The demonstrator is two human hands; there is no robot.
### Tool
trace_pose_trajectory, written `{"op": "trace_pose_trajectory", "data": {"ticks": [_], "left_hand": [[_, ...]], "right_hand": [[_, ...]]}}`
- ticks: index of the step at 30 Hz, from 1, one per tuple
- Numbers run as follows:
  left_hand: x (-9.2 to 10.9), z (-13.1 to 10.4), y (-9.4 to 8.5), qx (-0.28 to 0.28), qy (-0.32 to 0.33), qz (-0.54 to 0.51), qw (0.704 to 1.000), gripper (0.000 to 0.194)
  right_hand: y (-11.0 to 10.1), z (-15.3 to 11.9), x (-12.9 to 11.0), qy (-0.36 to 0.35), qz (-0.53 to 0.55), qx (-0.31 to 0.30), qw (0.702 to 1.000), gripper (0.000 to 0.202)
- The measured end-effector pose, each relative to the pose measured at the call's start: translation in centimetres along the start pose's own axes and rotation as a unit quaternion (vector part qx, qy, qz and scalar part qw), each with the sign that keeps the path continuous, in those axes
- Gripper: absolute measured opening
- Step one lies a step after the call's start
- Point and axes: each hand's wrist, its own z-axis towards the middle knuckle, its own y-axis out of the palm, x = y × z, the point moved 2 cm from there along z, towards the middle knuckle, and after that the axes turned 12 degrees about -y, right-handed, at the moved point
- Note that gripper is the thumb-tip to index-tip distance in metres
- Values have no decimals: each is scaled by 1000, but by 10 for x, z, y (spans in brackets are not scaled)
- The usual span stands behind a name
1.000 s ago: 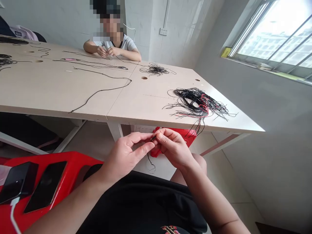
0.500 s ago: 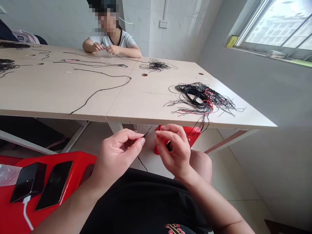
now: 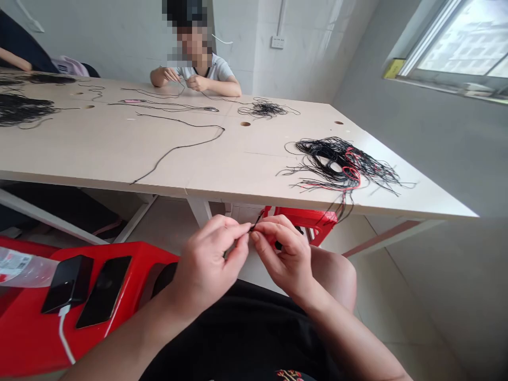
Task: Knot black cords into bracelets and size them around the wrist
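Before us stretches a long, pale, wood-toned worktop [image 3: 194,164], and below it lies our lap in smooth black cloth [image 3: 242,333]. Left of the lap stands a red plastic stool [image 3: 24,330]; our left hand [image 3: 214,254] and right hand [image 3: 283,248] meet over the lap, near the worktop's near edge. A loose bundle of black cords with red strands [image 3: 351,159] lies toward the worktop's right end, some ends drooping over the near edge. Smallest is the thin black cord [image 3: 253,228] between our hands: the fingers of both are narrowed to a pinch on it, tips almost meeting, a short end poking upward; the rest is mostly hidden. We judge it very light, limp and hardly fragile, likely to twist or slip if pinched loosely, so we would hold it right beside the spot being worked, thumb against forefinger. As for edges, the worktop's front rim lies just beyond our knuckles and could catch them on a forward reach. The easier room seems to be over the lap, between that rim and our body, with the stool bounding our left forearm's side.
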Motion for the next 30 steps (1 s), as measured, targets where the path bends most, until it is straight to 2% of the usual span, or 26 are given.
{"op": "trace_pose_trajectory", "data": {"ticks": [3, 6, 12, 21, 24, 27, 30], "left_hand": [[-1, -6, 3, 5, 44, 33, 998, 24], [-3, -10, 6, 5, 61, 35, 997, 25], [-9, -11, 3, -15, 33, 18, 999, 14], [-20, -9, 0, -69, -18, -22, 997, 16], [-25, -9, -1, -77, -46, -39, 995, 16], [-27, -11, 1, -77, -62, -47, 994, 15], [-30, -10, 0, -90, -66, -54, 992, 17]], "right_hand": [[-1, -1, -1, -16, -31, -12, 999, 11], [0, -1, -1, -53, -76, -23, 995, 14], [6, 0, -3, -124, -125, -43, 983, 21], [14, -1, 2, -102, -85, -100, 986, 18], [16, -1, 5, -48, -38, -119, 991, 14], [20, 0, 11, 77, 86, -144, 983, 5], [27, 1, 17, 140, 155, -133, 969, 13]]}}
